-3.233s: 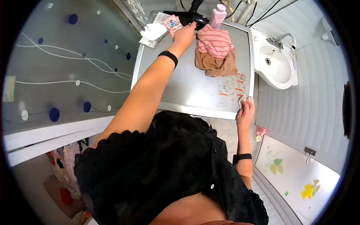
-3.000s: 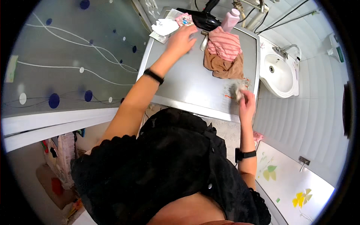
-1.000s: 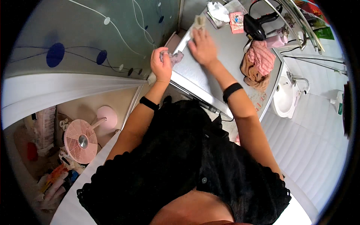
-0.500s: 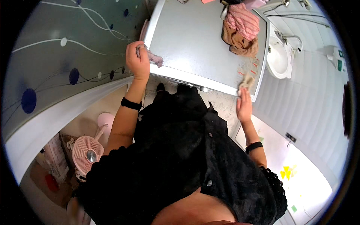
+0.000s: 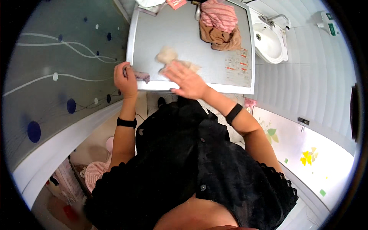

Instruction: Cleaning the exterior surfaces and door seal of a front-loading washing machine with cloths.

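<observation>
My left hand (image 5: 125,79) is closed around a crumpled greyish-mauve cloth (image 5: 142,76) at the near left corner of a grey, white-rimmed top (image 5: 184,25). One end of that cloth sticks out onto the surface. My right hand (image 5: 186,81) lies flat with its fingers stretched out, over a beige cloth (image 5: 167,55) near the front edge. Both the hand and this cloth are somewhat blurred, and part of the cloth is hidden under the fingers. Red and dark printed marks (image 5: 237,67) show on the top's near right corner.
A pink striped cloth (image 5: 219,15) and a brown towel (image 5: 222,37) are heaped at the back right. Behind them to the right is a white washbasin (image 5: 268,42) with a tap. A dark patterned glass panel (image 5: 65,92) stands at left, and a pink fan (image 5: 96,174) lower left.
My right hand has swept left with the beige cloth, from the near right corner to near my left hand. My left hand stays at the left corner, still holding its cloth. The view has shifted.
</observation>
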The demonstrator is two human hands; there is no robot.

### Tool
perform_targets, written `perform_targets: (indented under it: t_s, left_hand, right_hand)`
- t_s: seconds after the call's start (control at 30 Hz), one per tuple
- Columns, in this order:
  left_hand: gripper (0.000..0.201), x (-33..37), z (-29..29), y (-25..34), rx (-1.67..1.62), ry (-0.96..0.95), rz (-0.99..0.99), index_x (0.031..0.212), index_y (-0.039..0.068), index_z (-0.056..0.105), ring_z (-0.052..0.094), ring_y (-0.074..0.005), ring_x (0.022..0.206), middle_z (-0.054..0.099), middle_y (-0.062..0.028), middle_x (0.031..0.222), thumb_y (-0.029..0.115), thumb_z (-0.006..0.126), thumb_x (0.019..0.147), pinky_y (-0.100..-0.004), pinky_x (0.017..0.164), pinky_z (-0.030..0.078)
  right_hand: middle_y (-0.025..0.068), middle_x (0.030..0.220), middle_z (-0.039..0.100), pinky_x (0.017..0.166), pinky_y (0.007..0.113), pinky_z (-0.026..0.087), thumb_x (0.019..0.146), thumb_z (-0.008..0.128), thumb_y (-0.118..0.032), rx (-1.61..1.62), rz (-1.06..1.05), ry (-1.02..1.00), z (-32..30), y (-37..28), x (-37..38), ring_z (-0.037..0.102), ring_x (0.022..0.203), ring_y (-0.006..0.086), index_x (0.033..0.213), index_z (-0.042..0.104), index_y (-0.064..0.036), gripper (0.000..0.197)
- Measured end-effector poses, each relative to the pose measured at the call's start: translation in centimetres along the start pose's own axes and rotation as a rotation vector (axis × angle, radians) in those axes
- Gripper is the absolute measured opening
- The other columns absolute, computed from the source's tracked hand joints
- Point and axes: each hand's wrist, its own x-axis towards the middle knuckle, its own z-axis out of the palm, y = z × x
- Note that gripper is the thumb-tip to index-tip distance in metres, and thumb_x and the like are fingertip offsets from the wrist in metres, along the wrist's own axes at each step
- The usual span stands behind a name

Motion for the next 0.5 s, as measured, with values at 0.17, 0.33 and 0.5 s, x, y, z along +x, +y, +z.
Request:
perform_targets:
  t_s: [0.17,0.33,0.5]
  left_hand:
    - [0.010,-0.1,-0.4,0.7,0.030,-0.025,-0.044,0.090,0.000,0.064,0.059,-0.0253,0.072,0.062,-0.0109,0.085,0.002,0.055,0.084,-0.0339,0.064,0.046]
    - [0.010,0.0,0.1,0.3,0.052,-0.006,0.076,0.090,0.000,0.064,0.058,-0.0251,0.070,0.061,-0.0106,0.085,0.002,0.055,0.085,-0.0337,0.062,0.045]
    - [0.010,0.1,0.6,0.8,0.108,-0.033,0.024,0.089,0.001,0.064,0.058,-0.0247,0.071,0.062,-0.0106,0.085,0.005,0.056,0.086,-0.0345,0.063,0.045]
  right_hand:
    - [0.0199,0.147,0.036,0.117,0.045,0.021,0.085,0.062,-0.032,0.131,0.332,0.152,-1.3,4.6,-7.7,0.028,0.140,0.0363,0.145,0.035,-0.0060,0.071]
    - [0.0245,0.148,0.034,0.116,0.047,0.020,0.088,0.058,-0.034,-0.157,0.749,0.171,-1.7,10.3,-16.9,0.027,0.139,0.0418,0.145,0.034,-0.0012,0.070]
    - [0.0283,0.149,0.028,0.117,0.049,0.017,0.086,0.060,-0.038,0.028,0.570,0.315,0.1,5.5,-10.6,0.022,0.141,0.0431,0.145,0.028,0.0033,0.078]
